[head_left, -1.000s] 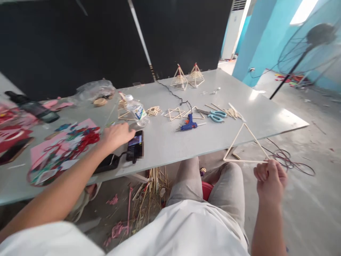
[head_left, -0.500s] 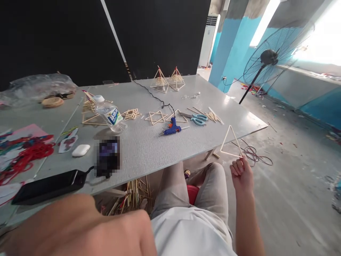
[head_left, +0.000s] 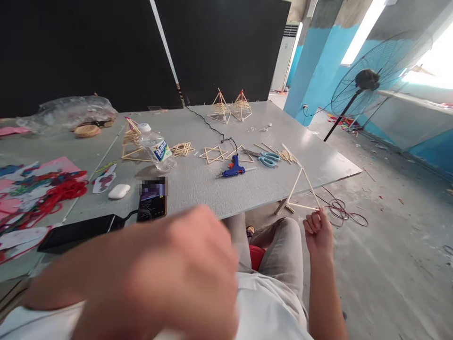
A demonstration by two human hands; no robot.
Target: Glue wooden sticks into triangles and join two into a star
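Observation:
My right hand (head_left: 319, 231) pinches one corner of a triangle of thin wooden sticks (head_left: 304, 206), held out past the table's front edge. Close to the camera, my left hand (head_left: 187, 269) is blurred over my lap; its fingers are smeared, so I cannot make out their shape. A blue glue gun (head_left: 233, 169) lies on the table, with light-blue-handled scissors (head_left: 269, 159) to its right. Behind the gun lie a six-pointed stick star (head_left: 213, 155) and another stick triangle (head_left: 244, 159). Loose sticks (head_left: 289, 155) are beside the scissors.
Two stick pyramids (head_left: 220, 111) stand at the table's back. A water bottle (head_left: 159, 151), a phone (head_left: 153, 200), a white earphone case (head_left: 119, 191), a black power bank (head_left: 78, 232) and red yarn (head_left: 67, 189) occupy the left. A large fan (head_left: 367, 79) stands at right.
My left hand has moved right and up across the front of the view. The view has shifted slightly left. My right hand still holds the stick triangle.

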